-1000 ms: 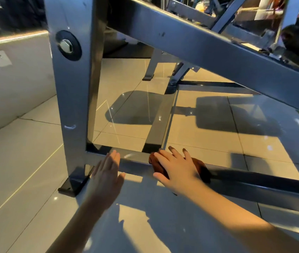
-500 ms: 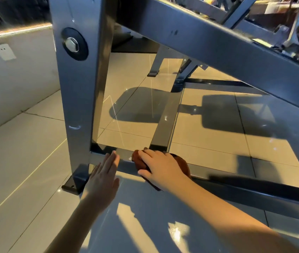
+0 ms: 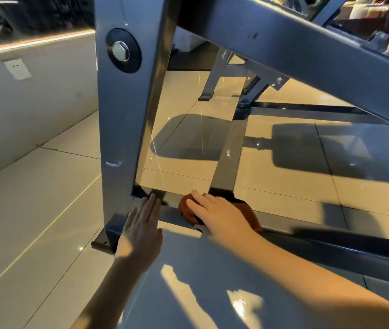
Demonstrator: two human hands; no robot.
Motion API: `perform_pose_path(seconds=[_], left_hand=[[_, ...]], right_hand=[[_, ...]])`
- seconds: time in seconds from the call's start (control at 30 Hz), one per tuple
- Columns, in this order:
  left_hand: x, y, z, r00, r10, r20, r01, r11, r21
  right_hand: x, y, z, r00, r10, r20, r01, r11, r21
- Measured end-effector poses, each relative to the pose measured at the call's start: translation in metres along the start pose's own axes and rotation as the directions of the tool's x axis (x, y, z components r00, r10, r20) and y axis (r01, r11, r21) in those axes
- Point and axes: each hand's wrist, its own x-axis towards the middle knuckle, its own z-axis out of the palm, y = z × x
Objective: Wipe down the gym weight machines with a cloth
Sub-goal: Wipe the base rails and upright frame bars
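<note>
Two hands low; my right hand (image 3: pixel 219 217) grips cloth (image 3: pixel 185 210) on base rail (image 3: pixel 288 224); rail runs leftward to left hand (image 3: pixel 141 231), fingers (image 3: pixel 152 206) flat together.

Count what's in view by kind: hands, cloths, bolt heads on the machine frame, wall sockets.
Hands: 2, left hand and right hand
Cloths: 1, brown cloth under the right hand
Bolt heads: 2, large bolt and small bolt
Wall sockets: 1, wall socket
Total: 6
</note>
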Motion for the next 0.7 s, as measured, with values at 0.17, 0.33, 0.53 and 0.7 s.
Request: perform_pose_path(seconds=[0.17, 0.33, 0.53, 0.7], left_hand=[[0.000, -0.006, 0.006, 0.999, -0.001, -0.033, -0.001, 0.998, -0.057], [0.004, -0.008, 0.005, 1.000, -0.011, 0.014, 0.012, 0.997, -0.074], [0.003, -0.012, 0.005, 0.999, 0.004, 0.051, -0.001, 0.998, -0.068], [0.001, -0.010, 0.004, 0.996, -0.006, 0.085, 0.012, 0.998, -0.068]], right_hand=[[0.014, -0.010, 0.005, 0.999, 0.034, -0.042, -0.036, 0.999, -0.031], [0.028, -0.018, -0.002, 0.998, 0.022, -0.052, -0.020, 0.999, 0.036], [-0.019, 0.012, -0.006, 1.000, 0.007, 0.022, -0.006, 0.998, -0.058], [-0.016, 0.004, -0.003, 0.999, 0.041, -0.020, -0.042, 0.995, -0.092]])
